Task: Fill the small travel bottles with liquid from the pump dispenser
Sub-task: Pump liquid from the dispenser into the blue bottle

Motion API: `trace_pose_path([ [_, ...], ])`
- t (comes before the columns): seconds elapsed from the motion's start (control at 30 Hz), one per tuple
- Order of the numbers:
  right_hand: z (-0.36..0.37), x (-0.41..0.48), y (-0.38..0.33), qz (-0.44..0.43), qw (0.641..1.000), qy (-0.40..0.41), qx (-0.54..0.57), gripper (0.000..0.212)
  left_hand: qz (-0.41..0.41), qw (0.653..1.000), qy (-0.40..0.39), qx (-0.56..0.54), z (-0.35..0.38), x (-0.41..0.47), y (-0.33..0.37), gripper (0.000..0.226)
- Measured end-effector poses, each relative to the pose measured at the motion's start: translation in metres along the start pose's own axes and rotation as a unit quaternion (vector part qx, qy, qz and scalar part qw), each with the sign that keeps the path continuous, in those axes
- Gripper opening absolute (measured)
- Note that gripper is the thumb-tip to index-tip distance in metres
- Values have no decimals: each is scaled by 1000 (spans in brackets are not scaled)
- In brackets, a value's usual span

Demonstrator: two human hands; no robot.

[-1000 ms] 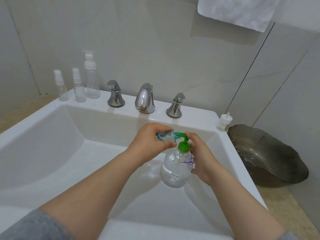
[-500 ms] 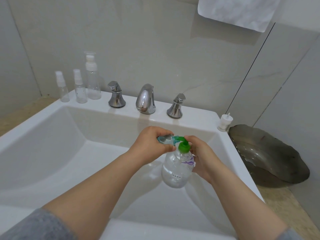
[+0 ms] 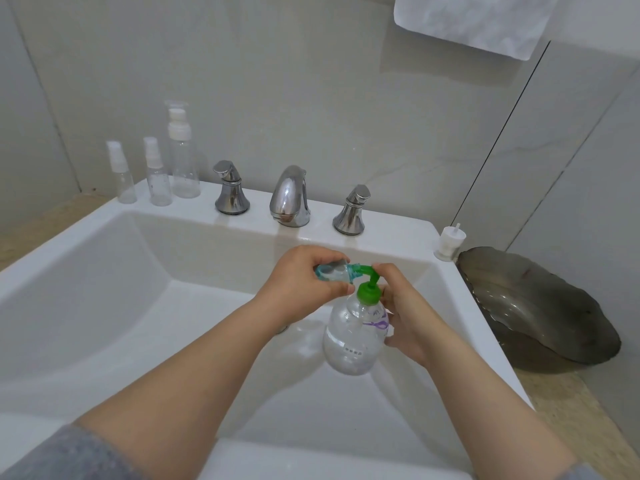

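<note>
Holds travel bottle [image 3: 331,274] sideways in left hand [image 3: 304,287], centre frame over sink [image 3: 194,204], mouth against green nozzle [image 3: 366,270] of pump dispenser [image 3: 353,336]. Grips dispenser with right hand [image 3: 410,318], grasp largely hidden behind it. Cannot read bottle's fill level under covering hand.

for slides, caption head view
Left hand holds travel bottle to nozzle of pump dispenser gripped by right hand, over sink.

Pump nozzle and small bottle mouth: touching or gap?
Touching. Head view: the green nozzle meets the neck of the small bottle, held sideways in the left hand; no gap shows.
</note>
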State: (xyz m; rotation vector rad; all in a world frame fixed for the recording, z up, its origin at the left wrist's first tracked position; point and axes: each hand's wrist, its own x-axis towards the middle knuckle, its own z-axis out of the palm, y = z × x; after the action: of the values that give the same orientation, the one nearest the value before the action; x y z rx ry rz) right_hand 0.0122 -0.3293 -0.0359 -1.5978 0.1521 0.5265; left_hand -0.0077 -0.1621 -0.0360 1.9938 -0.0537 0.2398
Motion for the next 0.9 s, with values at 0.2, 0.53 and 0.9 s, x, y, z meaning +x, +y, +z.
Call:
trace_pose_path([
  [0.2,-2,-5,-1,28,999,-19,-1,36,1,1000,3,5,-1,-1,1,43],
  [0.53,-1,0,4,29,999,-27,-7,35,-21,999,-6,-32,1,-1,-2,42],
  [0.9,-2,4,6,30,999,-9,-32,32,-38,999,-30,-26,1,-2,-7,36],
])
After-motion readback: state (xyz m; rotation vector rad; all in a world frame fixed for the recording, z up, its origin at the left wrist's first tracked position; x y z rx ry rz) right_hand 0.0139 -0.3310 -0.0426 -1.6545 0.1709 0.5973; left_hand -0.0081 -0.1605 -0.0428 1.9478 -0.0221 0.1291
